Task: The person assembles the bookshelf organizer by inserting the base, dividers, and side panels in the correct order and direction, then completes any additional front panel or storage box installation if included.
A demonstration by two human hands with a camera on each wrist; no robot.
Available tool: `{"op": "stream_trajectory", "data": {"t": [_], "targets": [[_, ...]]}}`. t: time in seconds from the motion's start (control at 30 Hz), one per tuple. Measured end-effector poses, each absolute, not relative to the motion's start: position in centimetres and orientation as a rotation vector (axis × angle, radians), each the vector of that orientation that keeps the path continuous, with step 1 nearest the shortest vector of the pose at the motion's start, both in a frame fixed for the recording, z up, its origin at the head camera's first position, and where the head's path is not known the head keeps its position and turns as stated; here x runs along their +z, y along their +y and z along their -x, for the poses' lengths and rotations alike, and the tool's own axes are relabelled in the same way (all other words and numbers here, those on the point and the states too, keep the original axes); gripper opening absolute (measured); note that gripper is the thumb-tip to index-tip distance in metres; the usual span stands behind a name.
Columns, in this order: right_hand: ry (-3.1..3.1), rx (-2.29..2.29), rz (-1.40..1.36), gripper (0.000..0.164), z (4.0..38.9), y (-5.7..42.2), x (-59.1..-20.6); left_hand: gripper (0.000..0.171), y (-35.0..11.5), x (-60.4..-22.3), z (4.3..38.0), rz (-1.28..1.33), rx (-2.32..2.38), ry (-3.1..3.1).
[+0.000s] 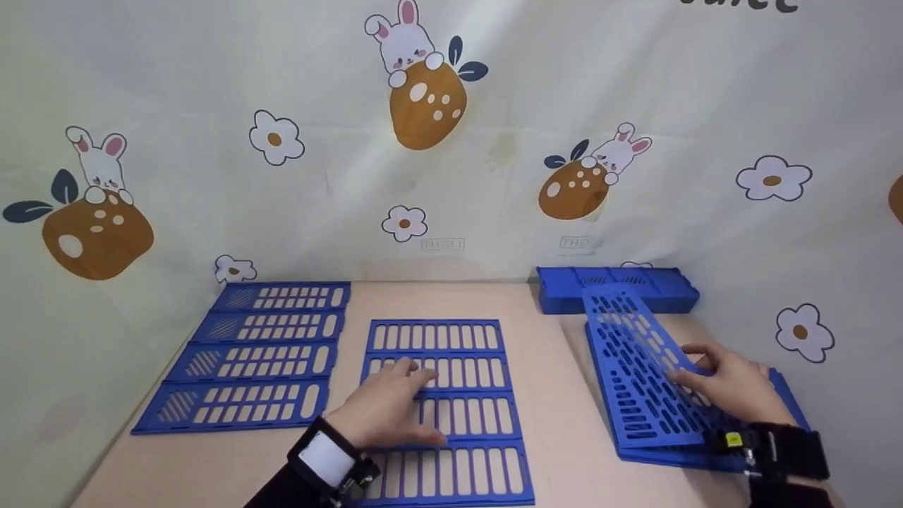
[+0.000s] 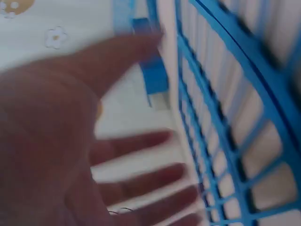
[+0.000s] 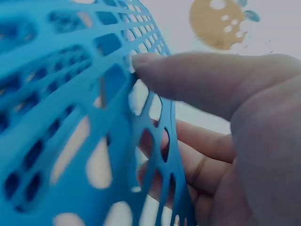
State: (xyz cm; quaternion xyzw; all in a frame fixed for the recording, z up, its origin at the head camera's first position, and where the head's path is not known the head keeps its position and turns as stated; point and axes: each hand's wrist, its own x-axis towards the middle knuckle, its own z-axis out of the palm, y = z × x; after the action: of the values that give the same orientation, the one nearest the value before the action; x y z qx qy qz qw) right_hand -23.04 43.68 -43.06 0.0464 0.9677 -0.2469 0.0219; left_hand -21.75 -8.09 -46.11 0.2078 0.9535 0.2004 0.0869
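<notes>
My right hand [image 1: 734,381] pinches the edge of a thin blue perforated panel [image 1: 656,374] between thumb and fingers. That panel stands tilted, its far end raised over more blue perforated panels [image 1: 677,460] stacked on the table. In the right wrist view, the thumb [image 3: 188,77] presses one face of the panel [image 3: 117,122] while the other fingers curl behind it. My left hand [image 1: 391,406], fingers spread, is over a blue slotted grid [image 1: 437,353] lying flat in the middle. Its fingers [image 2: 150,181] are blurred beside the grid [image 2: 240,160] in the left wrist view.
On the left lies a set of blue panels [image 1: 233,382] with windows and slanted slots, in several rows. A long blue box-shaped piece [image 1: 564,303] sits at the back right, against the patterned cloth backdrop [image 1: 494,190]. Pale table surface [image 1: 557,437] shows between the pieces.
</notes>
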Motion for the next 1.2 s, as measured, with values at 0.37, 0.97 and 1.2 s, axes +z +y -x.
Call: {"op": "stream_trajectory", "data": {"t": [0.37, 0.97, 1.2], "targets": [[3.218, -0.966, 0.246, 0.021, 25.7, 37.3, -41.1, 0.117, -8.0, -47.8, 20.1, -0.719, 0.53, 2.603], [3.361, -0.974, 0.33, 0.01, 30.8, 32.1, -44.7, 0.11, -6.2, -47.8, 17.3, -0.706, 0.41, 2.545], [3.343, -0.945, 0.324, 0.01, 31.2, 32.2, -45.0, 0.116, -6.7, -47.8, 17.7, -0.734, 0.494, 2.582]]}}
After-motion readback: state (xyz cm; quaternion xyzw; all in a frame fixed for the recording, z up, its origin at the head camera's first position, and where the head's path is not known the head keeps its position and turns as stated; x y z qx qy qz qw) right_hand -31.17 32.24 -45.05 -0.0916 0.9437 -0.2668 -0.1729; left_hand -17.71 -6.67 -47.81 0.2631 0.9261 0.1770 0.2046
